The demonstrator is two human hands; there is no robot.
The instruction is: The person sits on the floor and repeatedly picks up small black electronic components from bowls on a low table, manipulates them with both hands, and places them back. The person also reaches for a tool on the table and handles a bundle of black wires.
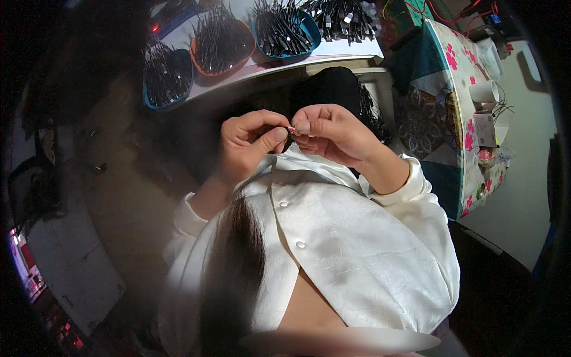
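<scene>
Both hands are meeting at chest height, just above the white shirt (333,238). Left hand (247,143) is pinching a tiny red-and-white part (291,128) between thumb and forefinger; right hand (330,134) is closing fingertips on the same part from the other side. Part is sitting between the two, equally near both. Its long axis and shape are too small to make out. Trays of black cables (221,41) are lying well apart on the table ahead.
</scene>
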